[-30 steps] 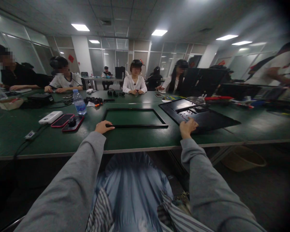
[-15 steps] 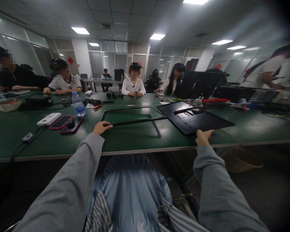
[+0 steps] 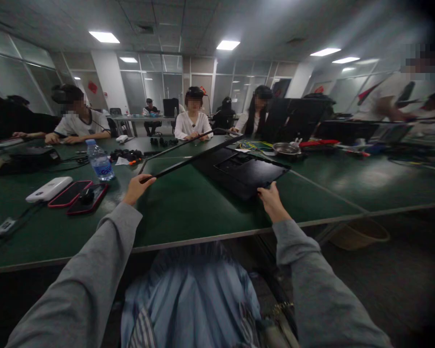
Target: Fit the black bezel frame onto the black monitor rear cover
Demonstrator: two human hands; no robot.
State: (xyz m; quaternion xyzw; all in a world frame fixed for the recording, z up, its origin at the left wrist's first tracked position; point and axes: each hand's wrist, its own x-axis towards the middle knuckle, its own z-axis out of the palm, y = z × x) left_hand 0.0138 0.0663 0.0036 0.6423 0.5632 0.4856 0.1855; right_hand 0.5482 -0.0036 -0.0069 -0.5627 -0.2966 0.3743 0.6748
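A thin black rectangular frame is tilted up above the green table, its right end higher than its left. My left hand is closed around its near left corner. To the right, a flat black panel, which looks like a monitor's back cover, lies under the frame's raised end. My right hand grips the panel's near right edge between thumb and fingers. The frame partly hides the panel's far left side.
At left are a water bottle, a white power bank, and two red-edged phones, one bearing a small black object. A metal bowl and a dark monitor stand behind the panel. Several people sit around the table.
The frame's right end has risen off the table, with my left hand still on its corner. My right hand has moved left, and the panel has slid left beneath the frame.
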